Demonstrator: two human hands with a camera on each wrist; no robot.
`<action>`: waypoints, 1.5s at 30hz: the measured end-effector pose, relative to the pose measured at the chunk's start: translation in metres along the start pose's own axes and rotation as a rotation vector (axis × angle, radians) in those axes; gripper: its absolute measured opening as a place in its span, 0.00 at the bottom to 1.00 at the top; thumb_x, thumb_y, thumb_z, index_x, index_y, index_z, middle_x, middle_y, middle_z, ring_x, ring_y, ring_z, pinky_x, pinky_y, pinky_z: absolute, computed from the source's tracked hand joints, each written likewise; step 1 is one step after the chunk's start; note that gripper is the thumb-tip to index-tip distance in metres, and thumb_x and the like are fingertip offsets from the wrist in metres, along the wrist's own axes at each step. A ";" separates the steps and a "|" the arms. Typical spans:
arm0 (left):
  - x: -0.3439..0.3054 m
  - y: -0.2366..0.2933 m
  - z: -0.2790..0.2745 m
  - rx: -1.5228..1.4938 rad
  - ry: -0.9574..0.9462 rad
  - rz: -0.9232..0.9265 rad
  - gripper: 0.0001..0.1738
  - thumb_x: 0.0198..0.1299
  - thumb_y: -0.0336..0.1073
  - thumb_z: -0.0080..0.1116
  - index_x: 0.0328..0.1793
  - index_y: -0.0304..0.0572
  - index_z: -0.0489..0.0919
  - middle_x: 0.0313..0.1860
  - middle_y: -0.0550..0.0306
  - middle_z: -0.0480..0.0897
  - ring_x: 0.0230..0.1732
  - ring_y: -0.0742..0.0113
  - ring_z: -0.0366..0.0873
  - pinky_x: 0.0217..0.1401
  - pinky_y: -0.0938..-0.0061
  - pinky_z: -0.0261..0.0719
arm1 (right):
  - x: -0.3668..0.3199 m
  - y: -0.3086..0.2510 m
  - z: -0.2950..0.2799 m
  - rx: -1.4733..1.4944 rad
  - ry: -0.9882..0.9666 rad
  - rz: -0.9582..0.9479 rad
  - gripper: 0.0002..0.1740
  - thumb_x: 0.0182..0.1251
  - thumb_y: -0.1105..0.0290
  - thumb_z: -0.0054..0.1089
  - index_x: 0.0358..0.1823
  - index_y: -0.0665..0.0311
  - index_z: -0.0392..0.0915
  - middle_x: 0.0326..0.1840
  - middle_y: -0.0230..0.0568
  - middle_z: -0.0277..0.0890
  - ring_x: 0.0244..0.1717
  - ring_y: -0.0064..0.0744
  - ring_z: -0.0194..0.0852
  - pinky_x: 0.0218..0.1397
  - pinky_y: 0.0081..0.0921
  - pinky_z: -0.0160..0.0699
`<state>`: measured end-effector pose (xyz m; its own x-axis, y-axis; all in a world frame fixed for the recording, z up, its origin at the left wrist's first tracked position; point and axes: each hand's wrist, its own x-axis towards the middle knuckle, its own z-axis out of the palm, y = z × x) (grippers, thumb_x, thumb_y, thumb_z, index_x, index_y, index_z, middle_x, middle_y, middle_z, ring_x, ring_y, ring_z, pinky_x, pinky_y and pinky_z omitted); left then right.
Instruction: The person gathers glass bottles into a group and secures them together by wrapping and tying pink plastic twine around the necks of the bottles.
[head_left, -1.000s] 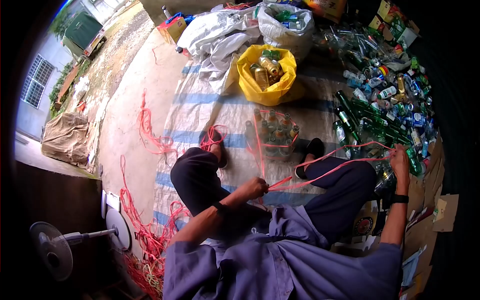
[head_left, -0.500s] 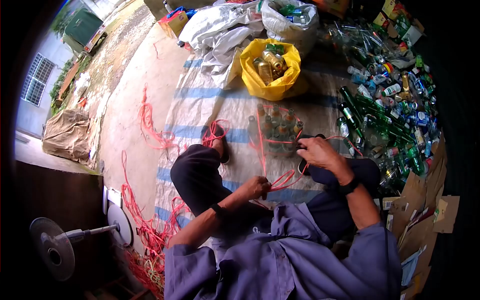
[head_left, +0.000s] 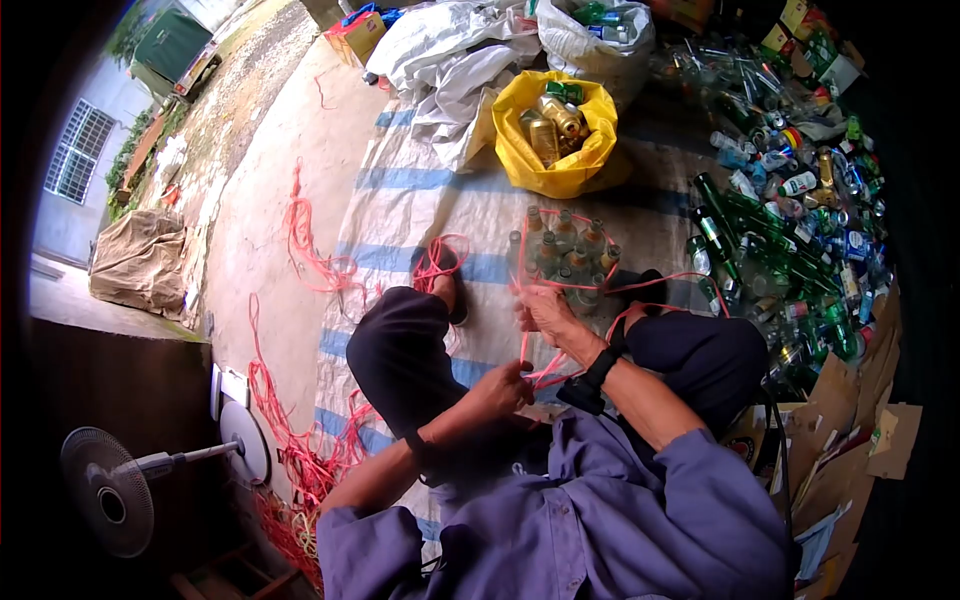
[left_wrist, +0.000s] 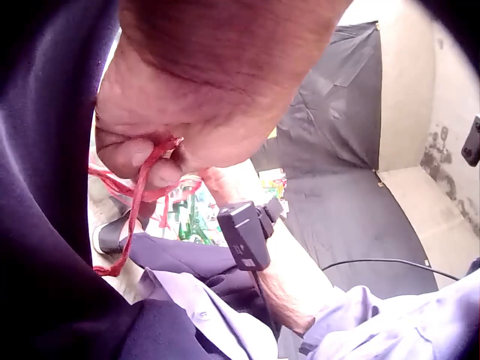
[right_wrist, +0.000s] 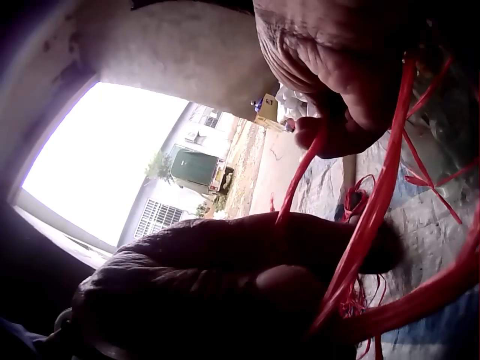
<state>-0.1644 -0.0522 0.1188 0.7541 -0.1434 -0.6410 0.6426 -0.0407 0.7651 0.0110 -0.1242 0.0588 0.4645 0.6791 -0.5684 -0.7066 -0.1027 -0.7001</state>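
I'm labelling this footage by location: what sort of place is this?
Probably a recycling sorting spot beside a yard, judging by the heap of bottles and cans, the yellow bag of cans, and the glass bottles grouped within pink twine.

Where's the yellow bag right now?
In the head view, the yellow bag sits on the striped sheet, beyond the clustered glass bottles and just in front of the white sack at top centre.

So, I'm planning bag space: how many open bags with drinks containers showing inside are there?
2. The yellow bag stands beyond the grouped bottles; the white sack is just behind it, slightly right. The crumpled white material beside them could hide more.
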 end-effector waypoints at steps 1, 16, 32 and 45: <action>-0.003 -0.004 0.000 0.144 0.057 0.121 0.19 0.67 0.30 0.54 0.61 0.29 0.69 0.42 0.52 0.82 0.41 0.72 0.79 0.41 0.77 0.78 | 0.005 0.002 0.003 0.003 0.000 0.000 0.19 0.68 0.72 0.49 0.58 0.71 0.75 0.37 0.40 0.79 0.24 0.25 0.74 0.29 0.24 0.79; -0.016 0.002 -0.007 -0.111 0.305 0.043 0.39 0.67 0.36 0.57 0.78 0.31 0.54 0.66 0.39 0.74 0.52 0.62 0.78 0.48 0.69 0.80 | 0.113 0.036 0.039 -0.685 -0.049 -0.348 0.16 0.61 0.69 0.55 0.47 0.64 0.86 0.31 0.41 0.86 0.32 0.36 0.85 0.44 0.28 0.82; -0.129 0.063 -0.020 0.251 0.441 0.185 0.22 0.68 0.34 0.57 0.66 0.34 0.72 0.49 0.47 0.83 0.51 0.63 0.81 0.55 0.70 0.77 | 0.051 0.049 -0.067 -0.347 0.204 0.001 0.11 0.58 0.65 0.67 0.22 0.61 0.78 0.13 0.25 0.67 0.08 0.17 0.58 0.11 0.20 0.48; 0.122 0.091 -0.063 0.736 0.551 0.603 0.25 0.61 0.42 0.60 0.60 0.35 0.75 0.58 0.37 0.79 0.59 0.41 0.75 0.63 0.58 0.71 | 0.038 0.057 -0.067 -0.026 0.292 0.093 0.15 0.60 0.59 0.68 0.25 0.65 0.81 0.18 0.26 0.69 0.15 0.18 0.62 0.16 0.23 0.55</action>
<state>-0.0053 -0.0108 0.1064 0.9920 0.1157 0.0507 0.0483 -0.7183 0.6940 0.0244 -0.1525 -0.0317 0.5350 0.4285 -0.7281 -0.7411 -0.1758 -0.6480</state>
